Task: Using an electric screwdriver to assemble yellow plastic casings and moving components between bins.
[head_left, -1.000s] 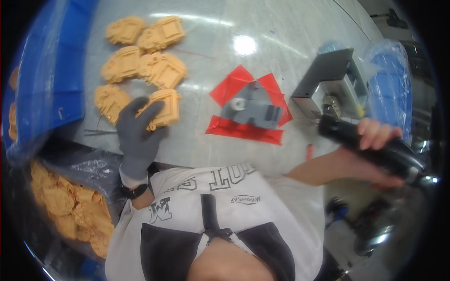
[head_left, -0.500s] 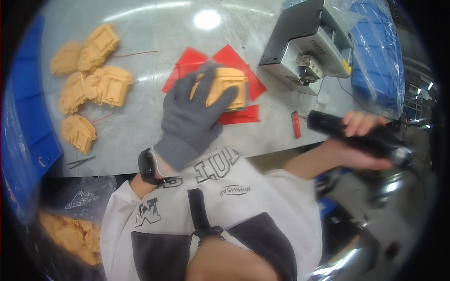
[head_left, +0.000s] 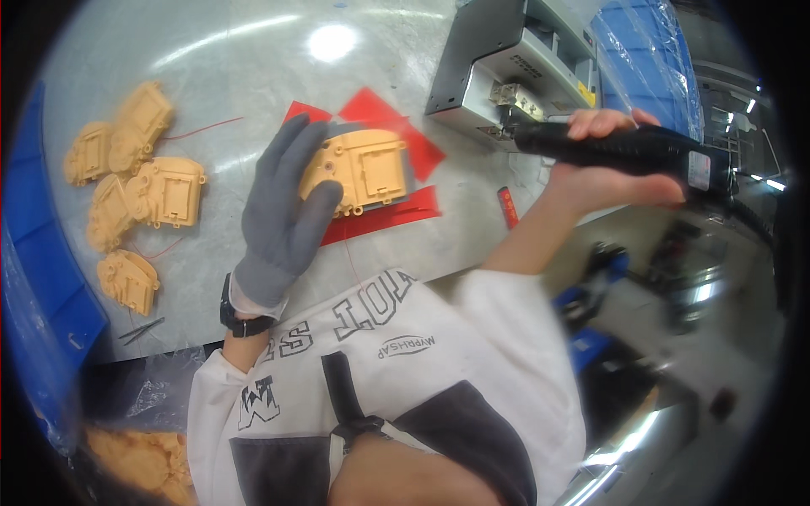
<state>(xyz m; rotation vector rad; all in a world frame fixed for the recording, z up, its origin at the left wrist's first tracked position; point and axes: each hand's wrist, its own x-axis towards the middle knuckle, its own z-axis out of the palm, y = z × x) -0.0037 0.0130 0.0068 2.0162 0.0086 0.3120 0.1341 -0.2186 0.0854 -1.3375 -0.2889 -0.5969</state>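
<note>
A yellow-orange plastic housing [head_left: 371, 169] lies on a grey base among red sheets [head_left: 392, 211]. My left hand [head_left: 283, 211], in a grey glove, grips its left side, the thumb over the near left edge and the fingers along the far left. Bare, my right hand [head_left: 603, 181] is wrapped around a black electric screwdriver [head_left: 658, 152], held level. The screwdriver's tip is at the metal outlet block [head_left: 516, 101] of a grey box-shaped machine, probably a screw feeder [head_left: 477, 63]. Whether a screw is on the tip is too small to tell.
Several similar housings [head_left: 169, 192] lie at the left, with thin red wires and small dark tweezers [head_left: 142, 331] near them. A blue bin [head_left: 51, 244] stands at the left edge, another blue bin [head_left: 641, 67] behind the machine. A small red object [head_left: 507, 207] lies right of the sheets.
My right hand has brought the screwdriver up and left to the machine's outlet. The left hand has shifted to the housing's left side, uncovering more of its top. The whole view has shifted slightly.
</note>
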